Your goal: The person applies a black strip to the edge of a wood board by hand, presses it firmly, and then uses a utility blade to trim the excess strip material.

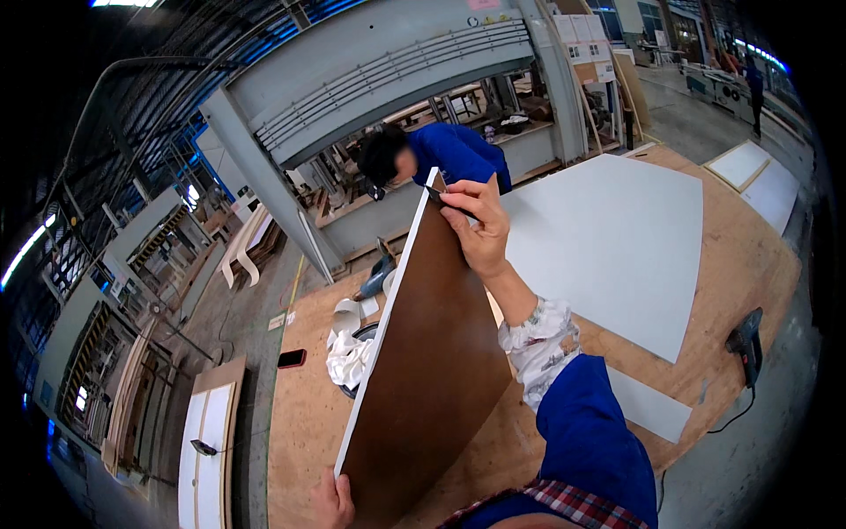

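Brown panel (432, 353) between left hand (334, 502) below and right hand (483, 231) above.

Roof (181, 37) dim | strip light (27, 252) glaring at left | edges fisheye-bent | corners black

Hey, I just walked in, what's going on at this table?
The person's left hand holds the near end of a white-edged brown panel, tilted up at a wooden table. The right hand pinches a small dark tool at its far end. Beyond, a co-worker in blue bends forward.
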`<state>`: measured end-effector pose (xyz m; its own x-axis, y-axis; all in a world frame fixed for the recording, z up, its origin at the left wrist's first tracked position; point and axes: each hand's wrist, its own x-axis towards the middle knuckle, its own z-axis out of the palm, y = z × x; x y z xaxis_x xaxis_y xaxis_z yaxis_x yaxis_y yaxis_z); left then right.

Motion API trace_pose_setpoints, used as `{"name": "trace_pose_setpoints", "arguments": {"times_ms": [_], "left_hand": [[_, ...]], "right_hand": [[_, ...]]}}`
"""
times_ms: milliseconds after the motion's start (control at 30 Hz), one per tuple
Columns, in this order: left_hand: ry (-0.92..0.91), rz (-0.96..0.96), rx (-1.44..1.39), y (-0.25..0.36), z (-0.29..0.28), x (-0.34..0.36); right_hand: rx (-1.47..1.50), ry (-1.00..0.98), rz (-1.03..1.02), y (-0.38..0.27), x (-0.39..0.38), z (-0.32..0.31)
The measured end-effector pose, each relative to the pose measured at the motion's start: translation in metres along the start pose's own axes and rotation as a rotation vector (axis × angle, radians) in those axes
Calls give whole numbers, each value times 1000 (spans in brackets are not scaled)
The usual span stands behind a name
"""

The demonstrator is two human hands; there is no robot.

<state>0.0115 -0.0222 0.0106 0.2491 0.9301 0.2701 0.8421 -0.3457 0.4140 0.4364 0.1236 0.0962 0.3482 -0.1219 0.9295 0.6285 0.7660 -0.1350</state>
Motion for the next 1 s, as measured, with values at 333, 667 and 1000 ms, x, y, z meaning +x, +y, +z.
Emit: {"name": "trace_pose_setpoints", "arguments": {"times_ms": [333, 667, 1000], "left_hand": [[-11, -20, 61, 1, -2, 3], [-22, -33, 101, 2, -4, 5], [-31, -38, 125, 1, -4, 4]], "right_hand": [[380, -99, 287, 15, -1, -3], [699, -283, 749, 18, 28, -19], [696, -271, 924, 14, 41, -23]]}}
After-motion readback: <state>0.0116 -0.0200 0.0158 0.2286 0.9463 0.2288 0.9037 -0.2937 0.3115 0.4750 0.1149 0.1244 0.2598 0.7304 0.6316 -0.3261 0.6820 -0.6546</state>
